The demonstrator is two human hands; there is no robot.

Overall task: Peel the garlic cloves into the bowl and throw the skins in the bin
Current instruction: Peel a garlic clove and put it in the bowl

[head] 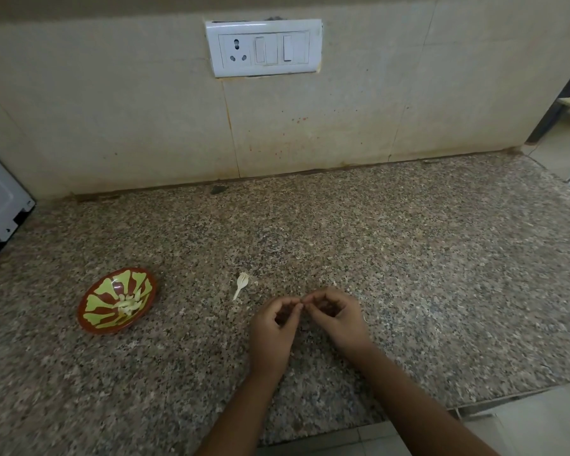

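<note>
Now | left hand (273, 327), right hand (338, 317) curled, tips meeting, grasp unclear | peeled cloves (129, 305) in bowl (103, 330)

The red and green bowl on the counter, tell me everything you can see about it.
The small round bowl, brownish red with yellow-green splashes fanning from its centre, looks glossy, perhaps glazed. It sits upright on the speckled granite counter, left of the left hand and right hand, neither touching it. Inside lies a small heap of pale peeled garlic cloves.
</note>
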